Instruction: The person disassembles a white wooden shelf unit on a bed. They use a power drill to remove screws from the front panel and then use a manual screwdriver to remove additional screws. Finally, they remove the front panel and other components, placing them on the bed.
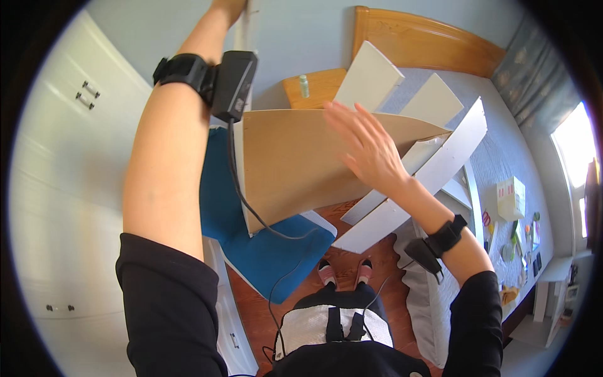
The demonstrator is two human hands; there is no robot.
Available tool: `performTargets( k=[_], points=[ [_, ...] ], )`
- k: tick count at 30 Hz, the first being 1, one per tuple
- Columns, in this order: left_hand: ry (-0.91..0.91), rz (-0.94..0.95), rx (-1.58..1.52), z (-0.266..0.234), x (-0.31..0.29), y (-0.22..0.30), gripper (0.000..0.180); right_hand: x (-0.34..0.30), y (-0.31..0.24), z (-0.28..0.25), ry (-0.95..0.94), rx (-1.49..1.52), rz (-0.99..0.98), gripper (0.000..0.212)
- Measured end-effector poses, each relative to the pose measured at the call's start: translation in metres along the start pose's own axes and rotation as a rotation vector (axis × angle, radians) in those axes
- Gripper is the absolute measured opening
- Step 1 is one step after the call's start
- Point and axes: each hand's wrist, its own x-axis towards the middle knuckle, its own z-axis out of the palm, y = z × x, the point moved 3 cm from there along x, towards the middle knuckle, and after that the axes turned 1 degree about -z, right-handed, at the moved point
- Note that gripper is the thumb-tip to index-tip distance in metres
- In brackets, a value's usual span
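My left hand (227,6) reaches up to the top edge of the picture, beside a narrow white upright board (249,31); its fingers are cut off from view. In front of me stands a large, thin brown panel (282,157), slightly bowed, with a white board along its left edge. My right hand (369,151) is over the panel's right part, fingers stretched out and holding nothing; I cannot tell whether it touches the surface. A long white board (455,141) slants along the panel's right side. Both wrists carry strapped black devices with cables.
Blue cloth (273,270) lies under the panel. White cabinets (69,188) line the left. White boards (369,76) rest against the bed (496,144) at the far right, near a wooden nightstand (320,88) with a bottle (304,86). Small items and a white box (510,198) lie right.
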Motion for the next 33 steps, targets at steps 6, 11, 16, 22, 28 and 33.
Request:
performTargets(
  k=[6, 11, 16, 22, 28, 33],
  points=[
    [0.137, 0.243, 0.151, -0.003, -0.002, 0.010, 0.017, 0.091, 0.003, 0.037, -0.431, 0.277, 0.305, 0.045],
    [0.188, 0.300, 0.293, 0.001, 0.004, 0.002, 0.017, 0.070, -0.017, 0.047, -0.319, 0.256, 0.413, 0.043],
    [0.401, -0.132, 0.370, -0.028, -0.003, -0.039, 0.019, -0.023, -0.101, 0.020, -0.277, 0.114, 0.310, 0.017],
    [0.260, 0.104, 0.624, -0.037, -0.019, -0.078, 0.024, -0.120, -0.122, -0.013, -0.230, 0.495, 0.361, 0.017],
    [0.232, -0.072, 0.469, -0.096, -0.025, -0.046, 0.030, -0.178, -0.149, -0.027, -0.099, 0.596, 0.161, 0.031],
    [0.295, -0.509, -0.114, -0.200, -0.081, -0.020, 0.029, -0.214, -0.162, -0.027, -0.194, 0.611, 0.101, 0.041]
  ],
)
